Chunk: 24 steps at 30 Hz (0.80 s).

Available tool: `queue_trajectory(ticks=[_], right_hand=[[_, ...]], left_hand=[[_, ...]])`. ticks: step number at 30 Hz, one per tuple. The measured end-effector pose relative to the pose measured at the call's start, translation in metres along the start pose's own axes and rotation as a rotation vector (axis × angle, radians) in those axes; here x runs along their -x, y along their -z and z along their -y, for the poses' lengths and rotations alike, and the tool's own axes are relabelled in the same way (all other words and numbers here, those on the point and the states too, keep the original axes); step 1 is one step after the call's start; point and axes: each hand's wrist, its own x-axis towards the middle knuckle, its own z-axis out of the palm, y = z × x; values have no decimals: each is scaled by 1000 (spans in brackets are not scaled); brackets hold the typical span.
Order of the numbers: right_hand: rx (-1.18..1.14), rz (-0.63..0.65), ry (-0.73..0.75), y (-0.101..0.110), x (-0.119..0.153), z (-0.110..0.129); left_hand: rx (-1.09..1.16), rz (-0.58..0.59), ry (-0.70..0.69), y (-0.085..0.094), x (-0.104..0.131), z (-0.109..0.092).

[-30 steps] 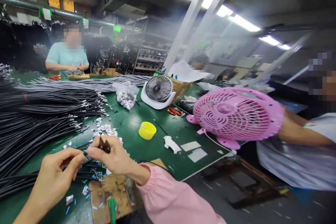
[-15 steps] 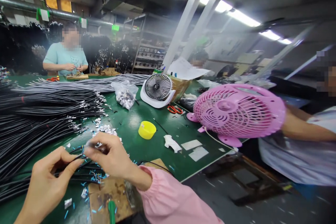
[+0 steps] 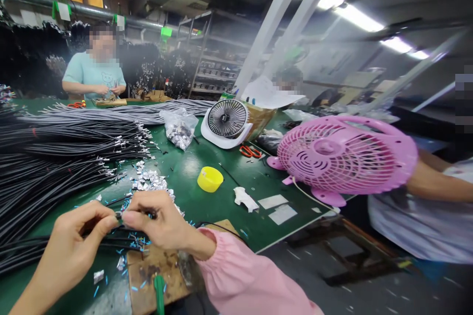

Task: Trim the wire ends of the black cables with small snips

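Observation:
My left hand (image 3: 79, 241) pinches a black cable near its end, at the lower left of the head view. Close beside it, thumb to thumb, my right hand (image 3: 158, 219) is closed at the tip of that cable; the tip itself is mostly hidden by the fingers. Under both hands lie more black cables (image 3: 33, 251) and a wooden block (image 3: 148, 275) with a green-handled tool (image 3: 159, 293). Small blue pieces and crumpled silver foil bits (image 3: 150, 177) are scattered around. Bundles of black cables (image 3: 55, 167) fill the left side.
On the green table (image 3: 185, 167) stand a yellow ring-shaped container (image 3: 210, 179), a white fan (image 3: 227, 120), a pink fan (image 3: 343, 155), orange scissors (image 3: 250, 151) and a plastic bag of parts (image 3: 180, 130). One person (image 3: 94, 76) sits across; another person's arm (image 3: 439, 179) is at right.
The hands have come closer together, with the right hand's fingers now near the left thumb. The whole view has shifted slightly.

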Motion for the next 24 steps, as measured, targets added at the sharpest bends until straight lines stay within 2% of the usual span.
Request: queue_trajectory(ticks=[2,3,4,7,9,12,13,16,18,19,21,24], right_hand=[[-278,4,-261,-4,-2,6],[-346,-22,-335,-5,-2,8],[-350,-67,-350,-6,-3,9],[-95,-230,-142,-8,-2,12],[18,-279,-66,-8,-1,12],[-63,-205,-169,-7,-2,9],[-55,-164,-154,-6,-2,8],[150,-77,79,-1,-4,5],[209,-88,172,2,-4,5],[174,-103,148,4,-4,6],[24,-164,9,6,-3,7],[-196,-349,-216,8,-5,9]], left_hand=[[38,-37,-43,-1,1,-1],[46,-68,-71,-2,2,-2],[39,-102,-101,-3,3,-3],[-27,-173,-151,-6,5,-7],[-50,-186,-119,-7,5,-8],[-32,-136,-16,-6,2,-5],[-23,-118,2,-6,1,-5],[-24,-85,-18,-5,1,-4],[-33,-67,-37,-5,2,-6],[-32,-61,-40,-4,3,-8],[-19,-77,-46,-3,4,-9],[20,-146,-65,-2,5,-7]])
